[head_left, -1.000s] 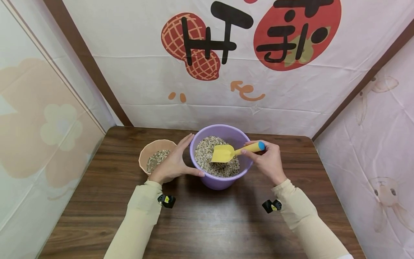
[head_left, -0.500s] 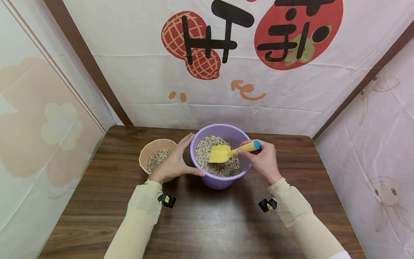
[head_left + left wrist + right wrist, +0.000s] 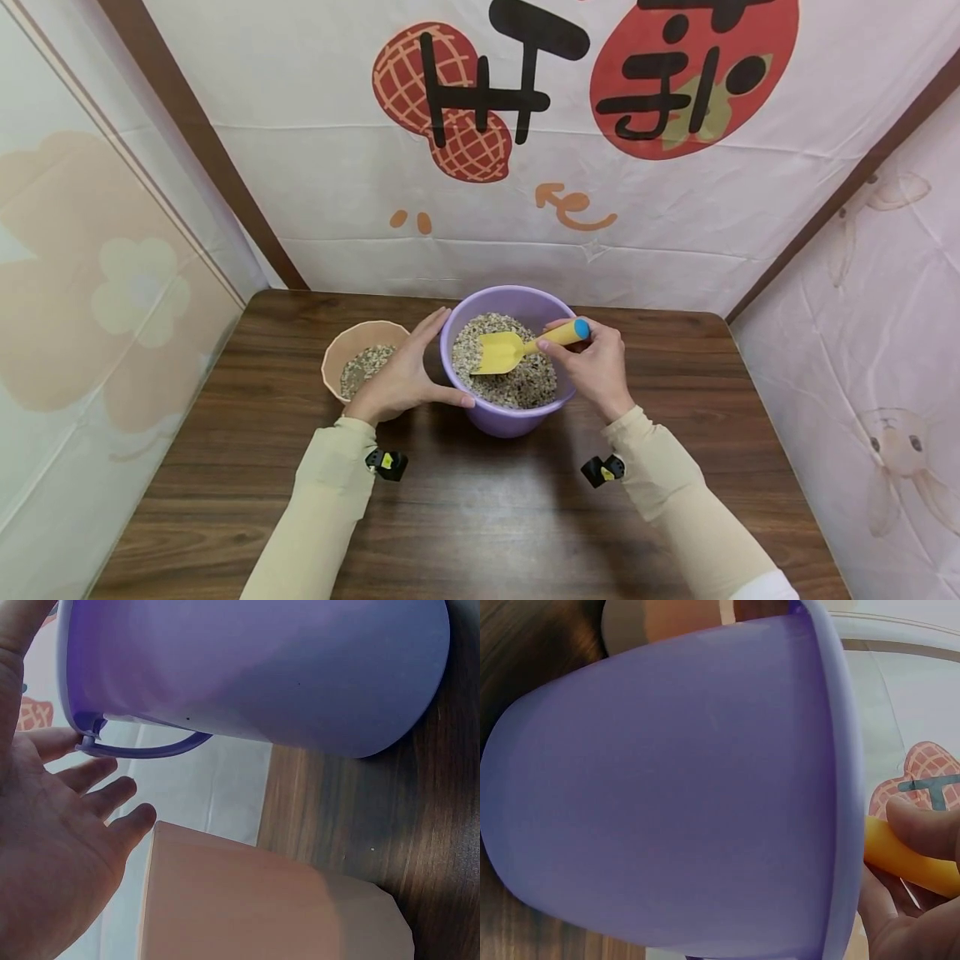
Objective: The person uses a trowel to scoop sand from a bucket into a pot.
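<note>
A purple bucket [image 3: 510, 423] holds a bed of mixed grey-beige gravel [image 3: 517, 387]. My left hand [image 3: 401, 379] spreads its fingers along the bucket's left rim, thumb on the near side; in the left wrist view a fingertip touches the rim by the bucket's handle [image 3: 150, 752]. My right hand [image 3: 596, 362] grips the yellow handle of a toy shovel [image 3: 501, 352] with a blue end cap. The shovel's blade lies over the gravel inside the bucket; whether it carries any cannot be told. The right wrist view shows the thumb [image 3: 922, 829] on that handle, the blade hidden behind the bucket.
A peach faceted bowl [image 3: 337, 358] with some gravel stands left of the bucket, partly behind the left hand. Both rest on a dark wooden table [image 3: 480, 517]. A printed cloth [image 3: 337, 183] hangs behind the table, with further cloth at both sides.
My right hand has moved left with the shovel, the blade sliding over the gravel toward the bucket's left side. My left hand and the bucket stay in place.
</note>
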Available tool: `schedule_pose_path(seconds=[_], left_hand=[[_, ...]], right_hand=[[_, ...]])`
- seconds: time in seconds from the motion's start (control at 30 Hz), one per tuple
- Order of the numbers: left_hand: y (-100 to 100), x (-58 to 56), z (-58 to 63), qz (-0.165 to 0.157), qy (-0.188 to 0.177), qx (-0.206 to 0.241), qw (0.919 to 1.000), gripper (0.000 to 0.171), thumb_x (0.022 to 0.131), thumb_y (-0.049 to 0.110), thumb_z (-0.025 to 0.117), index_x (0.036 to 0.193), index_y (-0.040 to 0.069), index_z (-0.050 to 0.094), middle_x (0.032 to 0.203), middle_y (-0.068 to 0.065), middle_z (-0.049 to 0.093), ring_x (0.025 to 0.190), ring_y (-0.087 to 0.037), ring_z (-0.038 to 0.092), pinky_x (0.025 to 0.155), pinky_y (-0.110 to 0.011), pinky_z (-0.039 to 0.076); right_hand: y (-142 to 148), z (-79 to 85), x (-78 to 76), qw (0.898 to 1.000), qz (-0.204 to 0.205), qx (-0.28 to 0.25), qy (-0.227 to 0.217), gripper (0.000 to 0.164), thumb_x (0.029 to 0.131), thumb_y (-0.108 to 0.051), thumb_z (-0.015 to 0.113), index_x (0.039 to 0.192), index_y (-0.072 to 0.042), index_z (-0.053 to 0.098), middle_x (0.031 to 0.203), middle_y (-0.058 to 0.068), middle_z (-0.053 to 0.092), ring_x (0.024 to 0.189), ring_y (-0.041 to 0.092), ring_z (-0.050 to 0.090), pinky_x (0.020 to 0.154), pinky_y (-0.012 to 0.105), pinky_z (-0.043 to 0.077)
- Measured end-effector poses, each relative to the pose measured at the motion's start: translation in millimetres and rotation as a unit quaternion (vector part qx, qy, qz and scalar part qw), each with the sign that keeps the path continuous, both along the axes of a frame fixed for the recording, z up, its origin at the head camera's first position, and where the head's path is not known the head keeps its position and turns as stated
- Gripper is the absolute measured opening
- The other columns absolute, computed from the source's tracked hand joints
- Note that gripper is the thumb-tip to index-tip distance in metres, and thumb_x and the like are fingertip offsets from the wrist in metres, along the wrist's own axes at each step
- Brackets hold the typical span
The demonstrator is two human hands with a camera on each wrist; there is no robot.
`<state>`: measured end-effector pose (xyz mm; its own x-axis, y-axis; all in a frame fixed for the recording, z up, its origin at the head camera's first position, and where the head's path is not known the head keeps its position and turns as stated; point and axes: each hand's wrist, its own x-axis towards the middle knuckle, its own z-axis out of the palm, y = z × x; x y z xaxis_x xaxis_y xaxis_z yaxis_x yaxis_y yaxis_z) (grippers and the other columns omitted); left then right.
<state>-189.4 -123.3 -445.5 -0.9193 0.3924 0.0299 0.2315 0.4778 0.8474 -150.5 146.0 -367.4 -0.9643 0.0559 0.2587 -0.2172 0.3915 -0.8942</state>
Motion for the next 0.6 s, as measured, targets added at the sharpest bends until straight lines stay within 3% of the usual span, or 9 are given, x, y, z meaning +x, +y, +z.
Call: schedule_pose_path(seconds=[0.1,0.37,0.6], left_hand=[[-0.5,-0.3,-0.1,0.001,-0.001,0.001,1.0,0.139,0.053,0.052,0.099,0.164,0.029,0.018,0.167,0.013,0.01,0.153,-0.021,0.013,0.119,-0.055,0.022],[-0.3,-0.6,-1.6,0.001,0.001,0.002,1.0,0.139,0.053,0.052,0.1,0.163,0.03,0.019,0.167,0.014,0.01,0.153,-0.021,0.014,0.119,-0.056,0.022],[0.4,-0.2,-1.3,0.001,0.0,0.003,1.0,0.139,0.053,0.051,0.1,0.163,0.031,0.018,0.167,0.014,0.01,0.153,-0.021,0.013,0.119,-0.056,0.021]], right_hand=[[-1.6,-2.1,-1.5,1.0,0.0,-0.003,0.01,0.021,0.083,0.005,0.081,0.101,0.013,0.073,0.088,0.026,0.071,0.069,0.018,0.063,0.058,0.014,0.047],[2.2,-37.2,-19.6,0.997,0.025,-0.071,-0.005,0.024,0.084,0.002,0.081,0.106,0.009,0.073,0.094,0.022,0.072,0.069,0.011,0.062,0.057,0.017,0.048],[6.4,-42.2,-20.2,0.992,0.037,-0.121,-0.009,0.027,0.084,0.0,0.082,0.108,0.01,0.072,0.099,0.02,0.072,0.078,0.014,0.068,0.069,0.023,0.058]])
